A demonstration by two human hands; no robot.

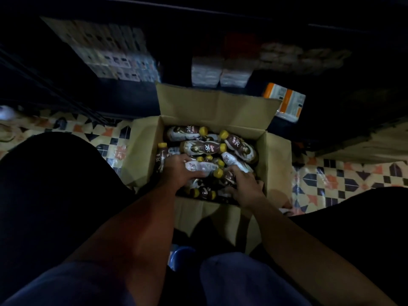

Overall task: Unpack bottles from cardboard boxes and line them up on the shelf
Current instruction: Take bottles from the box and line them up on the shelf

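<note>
Open cardboard box (276,155) on tiled floor, centre frame: yellow-capped bottles (203,147) heaped loose inside. Left hand (180,171) grips one bottle (199,167) at the heap's 7 o'clock; right hand (245,184), at 5 o'clock, curls over another, grip unclear. Risk: dim light and jumbled stacking, so neighbours may roll or a bottle slip on lifting.

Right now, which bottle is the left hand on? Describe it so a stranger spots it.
Open cardboard box on the tiled floor, its near-left part. The left hand grips a bottle lying sideways, yellow cap pointing right; its label faces up white, while most neighbours show brown.
</note>
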